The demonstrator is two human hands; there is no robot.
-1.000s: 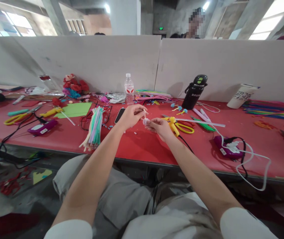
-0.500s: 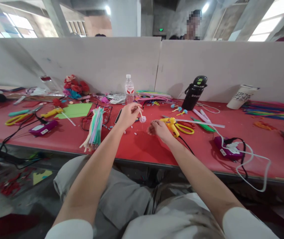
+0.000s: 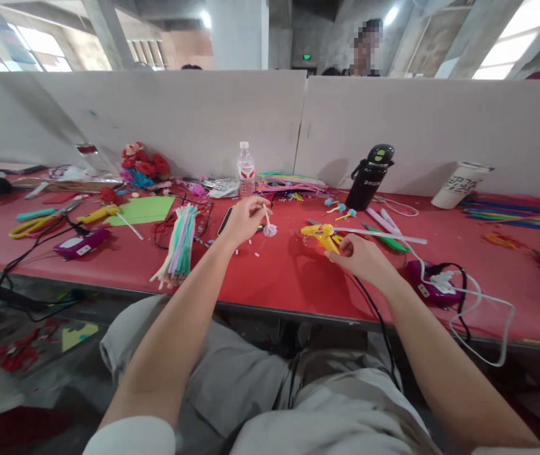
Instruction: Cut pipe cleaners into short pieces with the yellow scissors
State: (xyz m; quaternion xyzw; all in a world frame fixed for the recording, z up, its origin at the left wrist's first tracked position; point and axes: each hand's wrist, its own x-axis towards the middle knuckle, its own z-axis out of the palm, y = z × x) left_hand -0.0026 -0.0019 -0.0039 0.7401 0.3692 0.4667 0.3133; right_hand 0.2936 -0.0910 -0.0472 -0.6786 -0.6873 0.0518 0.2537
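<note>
Between the fingertips of my left hand (image 3: 246,220) is the thin cream stem of a small pale purple flower (image 3: 270,230), its head hanging downward just over the table. My right hand (image 3: 362,258) is at the handle of a yellow glue gun (image 3: 319,232), thumb and fingers closed round it. The gun's nozzle points left and a clear glue stick (image 3: 393,236) runs out of its back. Yellow-handled scissors lie partly hidden behind my right hand. A bundle of pastel pipe cleaners (image 3: 182,243) lies left of my left forearm.
A water bottle (image 3: 246,170), a black flask (image 3: 371,180) and a white cup (image 3: 459,184) stand along the partition (image 3: 179,120). Purple power strips (image 3: 433,284) with trailing cords sit on both sides. Small blue flowers (image 3: 340,207) lie near the flask. A second glue gun (image 3: 99,215) is at left.
My right hand has moved right, from beside the nozzle to the glue gun's handle, and closed on it. The gun's cord has shifted. My left hand stays nearly still with the flower.
</note>
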